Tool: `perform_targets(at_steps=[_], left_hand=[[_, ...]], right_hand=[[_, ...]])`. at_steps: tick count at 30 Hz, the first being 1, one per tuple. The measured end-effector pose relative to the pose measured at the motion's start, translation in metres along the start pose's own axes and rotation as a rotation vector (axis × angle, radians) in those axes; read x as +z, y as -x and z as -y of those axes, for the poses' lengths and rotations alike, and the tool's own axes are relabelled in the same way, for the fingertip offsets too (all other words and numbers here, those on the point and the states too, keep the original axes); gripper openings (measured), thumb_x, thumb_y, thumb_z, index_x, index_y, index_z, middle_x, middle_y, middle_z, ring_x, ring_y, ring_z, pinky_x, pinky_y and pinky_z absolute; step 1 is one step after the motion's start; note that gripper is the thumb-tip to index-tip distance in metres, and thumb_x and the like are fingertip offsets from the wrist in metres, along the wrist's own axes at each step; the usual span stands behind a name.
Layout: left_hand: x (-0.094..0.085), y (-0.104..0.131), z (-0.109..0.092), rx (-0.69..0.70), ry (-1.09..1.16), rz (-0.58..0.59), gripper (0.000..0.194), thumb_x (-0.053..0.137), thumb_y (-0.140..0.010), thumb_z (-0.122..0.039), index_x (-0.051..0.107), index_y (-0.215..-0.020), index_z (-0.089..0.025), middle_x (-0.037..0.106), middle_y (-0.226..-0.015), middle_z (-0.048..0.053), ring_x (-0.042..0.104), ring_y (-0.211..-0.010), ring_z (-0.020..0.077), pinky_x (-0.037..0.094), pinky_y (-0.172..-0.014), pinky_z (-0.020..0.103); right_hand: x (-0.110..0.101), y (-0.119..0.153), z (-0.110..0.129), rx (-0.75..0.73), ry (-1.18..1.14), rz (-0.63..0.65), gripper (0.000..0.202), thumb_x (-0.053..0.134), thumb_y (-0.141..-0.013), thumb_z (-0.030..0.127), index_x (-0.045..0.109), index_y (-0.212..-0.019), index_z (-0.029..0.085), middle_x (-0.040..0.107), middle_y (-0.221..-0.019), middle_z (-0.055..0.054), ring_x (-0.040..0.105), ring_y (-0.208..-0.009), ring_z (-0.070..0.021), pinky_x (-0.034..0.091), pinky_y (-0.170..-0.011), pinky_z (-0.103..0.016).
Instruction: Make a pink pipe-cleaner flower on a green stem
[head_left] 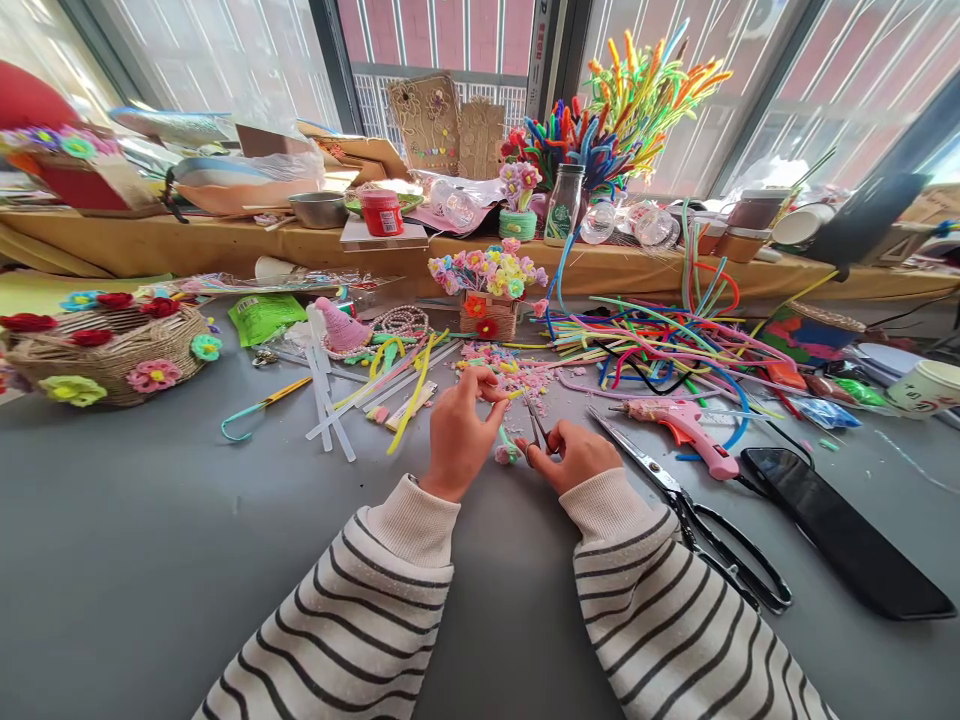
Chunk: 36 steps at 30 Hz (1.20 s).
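In the head view, the left hand [461,435] pinches a yellow strip [516,394] between its fingers [482,379]; the right hand's [583,458] fingers are clamped on small scissors [535,424], blades near the strip, above the tabletop [510,600]. Scraps [535,380] lie just beyond.

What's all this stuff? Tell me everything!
Table: one, grey, foreground
Small scissors: one, dark, centre
Short strip: one, yellow, centre
Large scissors: one, silver-black, right
Glue gun: one, pink, right
Phone: one, black, right
Loose pipe cleaners: many, mixed, right
Trimmings: many, pastel, centre
Glue sticks: several, whitish, left
Twine basket: one, tan, left
Flower box: one, brown, centre
Upright pipe cleaners: many, mixed, back
Ledge clutter: uncountable, mixed, back
Sleeves: two, white striped, front
Left hand: one, holding short strip
Right hand: one, holding small scissors
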<state>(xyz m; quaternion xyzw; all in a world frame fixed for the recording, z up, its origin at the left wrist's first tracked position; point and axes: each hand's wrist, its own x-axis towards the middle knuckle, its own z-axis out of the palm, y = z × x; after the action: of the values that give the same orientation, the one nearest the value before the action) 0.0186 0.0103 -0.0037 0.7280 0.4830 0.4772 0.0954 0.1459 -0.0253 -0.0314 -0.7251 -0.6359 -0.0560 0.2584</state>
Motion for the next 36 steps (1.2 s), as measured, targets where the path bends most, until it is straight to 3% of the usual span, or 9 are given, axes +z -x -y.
perform_targets(at_steps=[28, 36], left_hand=[[0.002, 0.000, 0.003, 0.009, -0.031, 0.000, 0.021, 0.053, -0.062, -0.015, 0.040, -0.078, -0.020, 0.058, -0.062, -0.005, 0.055, -0.066, 0.0113, 0.038, -0.066, 0.026], [0.000, -0.001, 0.001, -0.059, 0.110, 0.055, 0.021, 0.052, -0.065, -0.021, 0.044, -0.084, -0.020, 0.060, -0.063, -0.004, 0.056, -0.068, 0.0109, 0.039, -0.068, 0.025]], right_hand=[[0.004, -0.001, -0.007, -0.078, -0.007, 0.012, 0.035, 0.048, -0.064, 0.042, 0.040, -0.041, 0.017, 0.046, -0.041, 0.003, 0.036, -0.038, -0.0076, 0.018, -0.041, -0.020], [0.009, -0.002, -0.010, 0.067, -0.037, -0.006, 0.031, 0.053, -0.060, 0.046, 0.050, -0.045, 0.020, 0.050, -0.041, 0.003, 0.044, -0.041, -0.0116, 0.025, -0.042, -0.022]])
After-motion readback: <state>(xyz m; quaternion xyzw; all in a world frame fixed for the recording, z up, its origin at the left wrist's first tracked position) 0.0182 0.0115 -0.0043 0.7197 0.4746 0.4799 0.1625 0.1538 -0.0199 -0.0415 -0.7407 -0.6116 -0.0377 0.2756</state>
